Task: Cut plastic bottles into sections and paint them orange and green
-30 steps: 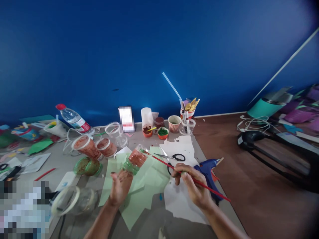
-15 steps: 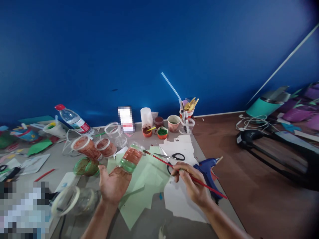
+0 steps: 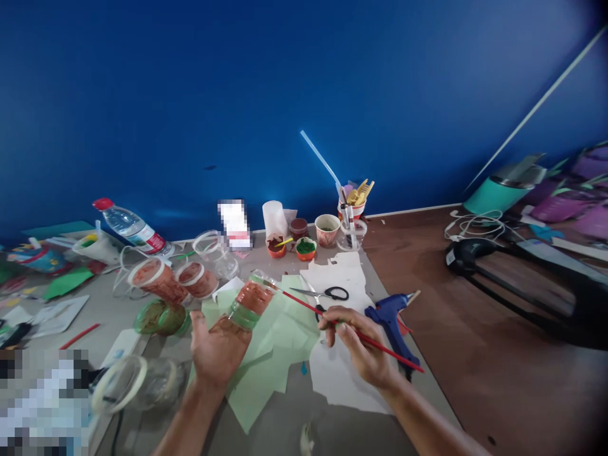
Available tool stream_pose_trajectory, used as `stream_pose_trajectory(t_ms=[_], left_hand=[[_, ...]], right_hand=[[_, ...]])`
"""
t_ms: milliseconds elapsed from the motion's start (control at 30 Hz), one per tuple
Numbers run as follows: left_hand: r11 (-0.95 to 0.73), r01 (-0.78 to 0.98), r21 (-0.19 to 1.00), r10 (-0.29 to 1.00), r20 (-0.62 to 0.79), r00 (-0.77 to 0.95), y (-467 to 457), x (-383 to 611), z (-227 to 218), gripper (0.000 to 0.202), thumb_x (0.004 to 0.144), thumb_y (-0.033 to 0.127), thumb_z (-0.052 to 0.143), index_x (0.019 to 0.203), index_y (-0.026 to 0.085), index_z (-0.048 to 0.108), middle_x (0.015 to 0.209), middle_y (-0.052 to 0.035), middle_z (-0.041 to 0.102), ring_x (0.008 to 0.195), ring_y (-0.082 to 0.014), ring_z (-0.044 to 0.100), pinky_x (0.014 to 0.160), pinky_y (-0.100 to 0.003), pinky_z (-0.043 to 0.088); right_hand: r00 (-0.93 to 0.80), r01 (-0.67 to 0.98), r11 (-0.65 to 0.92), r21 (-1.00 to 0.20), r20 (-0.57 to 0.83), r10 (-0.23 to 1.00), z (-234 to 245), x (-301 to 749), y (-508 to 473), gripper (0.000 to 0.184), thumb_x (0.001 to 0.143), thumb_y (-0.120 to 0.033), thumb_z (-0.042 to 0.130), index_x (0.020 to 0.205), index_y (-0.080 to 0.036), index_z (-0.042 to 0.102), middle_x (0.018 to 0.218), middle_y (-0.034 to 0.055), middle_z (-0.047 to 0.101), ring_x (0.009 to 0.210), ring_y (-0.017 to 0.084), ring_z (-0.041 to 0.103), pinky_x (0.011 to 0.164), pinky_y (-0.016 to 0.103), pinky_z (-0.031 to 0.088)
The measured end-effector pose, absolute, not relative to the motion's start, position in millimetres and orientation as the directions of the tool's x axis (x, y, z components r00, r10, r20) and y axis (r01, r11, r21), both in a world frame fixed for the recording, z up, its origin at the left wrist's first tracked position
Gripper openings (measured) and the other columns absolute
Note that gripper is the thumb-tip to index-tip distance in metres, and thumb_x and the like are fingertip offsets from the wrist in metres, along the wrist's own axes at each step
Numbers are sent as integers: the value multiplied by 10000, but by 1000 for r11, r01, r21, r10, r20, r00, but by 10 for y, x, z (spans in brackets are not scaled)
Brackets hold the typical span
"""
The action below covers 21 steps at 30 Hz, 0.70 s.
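Red paintbrush (image 3: 301, 302) gripped by right hand (image 3: 358, 345), painted plastic bottle (image 3: 253, 297) held on left hand (image 3: 221, 350), glue gun (image 3: 387, 316) at right edge of desk (image 3: 275, 434)

Blue wall (image 3: 237, 95) behind grey tabletop (image 3: 275, 427)

Scissors (image 3: 319, 293) on white paper (image 3: 342, 386); blue glue gun (image 3: 390, 316) alongside.

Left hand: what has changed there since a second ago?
The left hand has turned, showing more palm, its thumb swinging left, away from the container. The view also shifted slightly. Nothing was visibly taken or let go: the container remains at the left fingers, the right hand keeps gripping the brush, and the scissors lie unmoved.
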<state>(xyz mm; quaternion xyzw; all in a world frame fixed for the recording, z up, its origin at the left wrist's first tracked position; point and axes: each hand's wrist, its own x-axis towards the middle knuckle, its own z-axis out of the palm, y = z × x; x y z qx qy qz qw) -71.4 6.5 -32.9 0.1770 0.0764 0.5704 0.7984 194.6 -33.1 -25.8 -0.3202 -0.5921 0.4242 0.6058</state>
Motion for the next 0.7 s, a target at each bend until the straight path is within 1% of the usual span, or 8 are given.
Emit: stream_pose_trajectory(t_ms=[67, 167, 233, 300, 400, 500, 633, 700], left_hand=[[268, -889, 370, 943, 87, 321, 64, -715, -313, 850, 864, 710, 275, 1332, 43, 518, 1236, -259, 623, 1204, -358, 563, 1062, -540, 384], [215, -908, 360, 963, 77, 259, 77, -743, -308, 804, 876, 682, 310, 1343, 57, 507, 1205, -253, 644, 1160, -342, 601, 1049, -534, 405], [187, -915, 358, 972, 70, 226, 90, -772, -320, 779, 883, 666, 325, 1333, 59, 517, 1181, -246, 660, 1144, -335, 614, 1024, -520, 438], [191, -908, 373, 971, 65, 231, 97, -794, -339, 783, 886, 664, 319, 1312, 44, 536, 1180, -251, 658, 1157, -340, 603, 1007, -507, 458], [233, -891, 390, 961, 46, 272, 90, -788, -363, 820, 877, 681, 309, 1327, 28, 516, 1228, -256, 629, 1210, -352, 559, 1044, -518, 418], [262, -892, 367, 956, 29, 293, 71, -749, -371, 842, 866, 696, 308, 1372, 42, 467, 1276, -249, 598, 1255, -359, 514, 1087, -546, 350], [266, -894, 360, 954, 39, 299, 66, -725, -363, 863, 861, 700, 319, 1369, 18, 461, 1269, -272, 593, 1257, -372, 509, 1087, -558, 343], [254, -899, 358, 958, 33, 284, 72, -734, -356, 866, 862, 697, 319, 1391, 21, 429, 1296, -273, 573, 1276, -371, 489, 1087, -564, 338]], right_hand=[[-60, -112, 438, -892, 446, 893, -243, 1941, -330, 215, 960, -263, 456, 1005, -223, 661, 861, 48, 656, 584, 120, 599, 589, 282, 500], [-30, -89, 422, -902, 426, 904, -235, 1945, -321, 202, 951, -259, 472, 947, -210, 668, 802, 43, 650, 586, 123, 595, 574, 270, 496], [9, -98, 419, -903, 420, 907, -239, 1954, -312, 201, 950, -254, 475, 928, -209, 670, 785, 40, 648, 574, 119, 592, 555, 260, 489], [31, -132, 440, -888, 440, 897, -246, 1961, -303, 203, 953, -259, 471, 947, -216, 669, 796, 39, 655, 563, 116, 591, 563, 267, 492], [0, -168, 458, -873, 465, 885, -260, 1955, -304, 202, 956, -272, 471, 1002, -220, 661, 849, 52, 667, 562, 119, 594, 599, 297, 509], [-51, -143, 436, -888, 447, 893, -285, 1932, -316, 215, 955, -285, 470, 1001, -207, 665, 877, 69, 664, 571, 125, 600, 600, 305, 513], [-52, -116, 411, -904, 418, 907, -298, 1919, -321, 218, 948, -293, 472, 973, -198, 666, 853, 67, 662, 572, 131, 599, 566, 289, 507], [-28, -93, 404, -910, 408, 913, -276, 1928, -317, 217, 940, -292, 479, 936, -189, 670, 812, 61, 662, 570, 137, 598, 554, 285, 504]])
